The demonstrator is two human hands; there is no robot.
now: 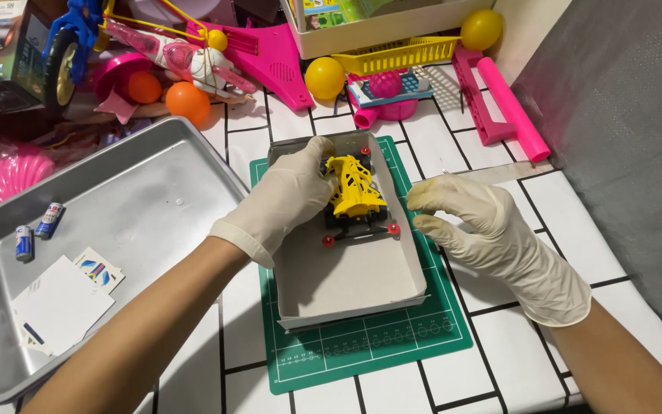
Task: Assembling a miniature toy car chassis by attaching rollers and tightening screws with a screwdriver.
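So the yellow toy car [355, 195] sat inside the cardboard box lid [350, 287], at its far end. Left hand [289, 198] was gripping its side, right hand [473, 218] hovered loosely curled just outside the lid, holding nothing. Batteries [36, 230] lay unused in the metal tray [155, 192] left of the lid, so looked like plenty left.

The white-tiled worktop [499, 337] carries a green cutting mat [362, 345] at its middle, a metal tray [139, 192] along the left edge, and pink and yellow toys [392, 77] crowding the far edge.
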